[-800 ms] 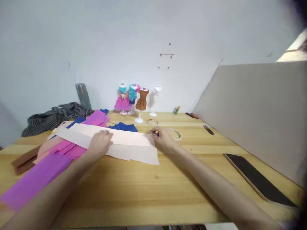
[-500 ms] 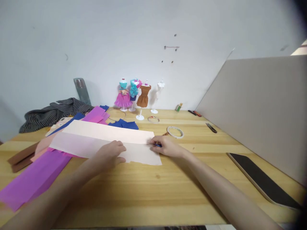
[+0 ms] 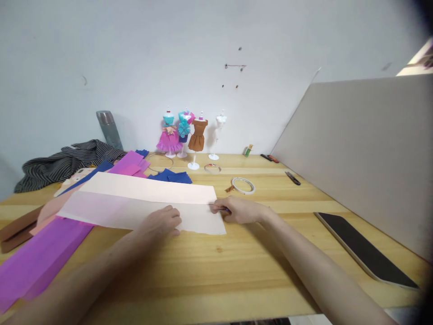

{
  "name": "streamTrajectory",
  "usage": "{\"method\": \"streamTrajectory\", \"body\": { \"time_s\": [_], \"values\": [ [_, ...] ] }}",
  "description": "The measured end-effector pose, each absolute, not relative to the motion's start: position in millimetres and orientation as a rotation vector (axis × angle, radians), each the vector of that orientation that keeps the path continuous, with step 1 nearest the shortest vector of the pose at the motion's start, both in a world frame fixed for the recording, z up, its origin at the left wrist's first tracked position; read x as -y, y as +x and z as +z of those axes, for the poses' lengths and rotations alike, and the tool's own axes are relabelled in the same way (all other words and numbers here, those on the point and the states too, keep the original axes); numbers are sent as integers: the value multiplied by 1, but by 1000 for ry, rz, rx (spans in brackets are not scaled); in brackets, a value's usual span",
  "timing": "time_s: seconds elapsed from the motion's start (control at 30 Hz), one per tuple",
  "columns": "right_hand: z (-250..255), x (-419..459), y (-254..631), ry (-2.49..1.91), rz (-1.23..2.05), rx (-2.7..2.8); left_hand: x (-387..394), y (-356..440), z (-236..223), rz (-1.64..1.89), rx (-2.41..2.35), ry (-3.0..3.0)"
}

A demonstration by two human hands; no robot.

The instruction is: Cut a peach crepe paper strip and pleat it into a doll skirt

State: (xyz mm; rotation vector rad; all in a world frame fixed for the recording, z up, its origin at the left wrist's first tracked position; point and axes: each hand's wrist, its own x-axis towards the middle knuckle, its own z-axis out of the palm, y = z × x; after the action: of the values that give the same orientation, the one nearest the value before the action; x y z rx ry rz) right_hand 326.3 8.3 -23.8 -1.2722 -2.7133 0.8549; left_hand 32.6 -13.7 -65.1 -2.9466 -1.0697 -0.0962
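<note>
A long strip of pale, cream-white crepe paper (image 3: 149,185), with a crease or fold line along it, lies across the table. My left hand (image 3: 164,221) rests on its lower half, fingers laid over the paper and slightly bent. My right hand (image 3: 241,210) is closed at the right end of the strip. It grips a slim tool with a blue handle (image 3: 226,209); the thin tip points left along the crease line. The fingers hide most of the tool, so its exact kind cannot be told.
Purple paper (image 3: 43,257), brown paper (image 3: 20,228) and blue pieces (image 3: 171,176) lie around the strip. Behind stand small dress forms (image 3: 198,135) and a bottle (image 3: 110,130). A tape roll (image 3: 243,185), thread snips (image 3: 292,178) and a dark tablet-like slab (image 3: 361,248) lie rightward.
My right hand has shifted slightly right relative to the strip's end, with the blue-handled tool still in it. My left hand has slid a little right and its thumb shows less. The view has turned slightly.
</note>
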Motion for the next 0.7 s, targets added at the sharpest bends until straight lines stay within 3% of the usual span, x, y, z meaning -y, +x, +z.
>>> {"method": "streamTrajectory", "body": {
  "time_s": [0.23, 0.5, 0.7],
  "values": [
    [-18, 2, 308, -1164, 988, 2658, 18, 40, -58, -117, 1126, -2858],
    [-21, 13, 293, -1140, 588, 2805, 18, 40, -53, -138, 1316, -2804],
    [-15, 5, 301, -1092, 793, 2606, 24, 37, -42, -23, 1241, -2869]
  ]
}}
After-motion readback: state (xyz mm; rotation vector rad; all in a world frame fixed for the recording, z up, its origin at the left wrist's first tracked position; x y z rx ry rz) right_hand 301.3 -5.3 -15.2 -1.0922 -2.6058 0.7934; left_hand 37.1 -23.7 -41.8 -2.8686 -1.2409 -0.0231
